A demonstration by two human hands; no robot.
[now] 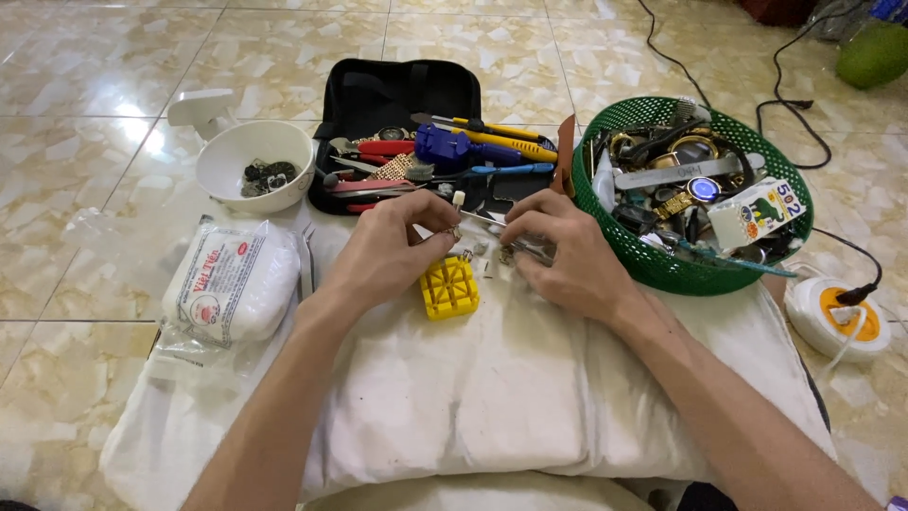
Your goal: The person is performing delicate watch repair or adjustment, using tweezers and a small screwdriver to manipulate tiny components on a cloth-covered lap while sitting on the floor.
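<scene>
From the head view, you look to be in the middle of fine work on a small metal watch part (461,230), held just above the yellow holder block (449,287) on the white cloth (492,397). Your left hand (392,251) has its fingertips pinched together on the part, while your right hand (558,254) is closed around a thin metal tool (492,223) whose tip reaches toward that same part. The part sits between the two sets of fingertips, touching the left ones; whether the tool tip touches it is too small to tell. I judge the next move calls for a steady left pinch and a slight, controlled push from the tool. Loose small bits (480,251) lie just beside the block.
</scene>
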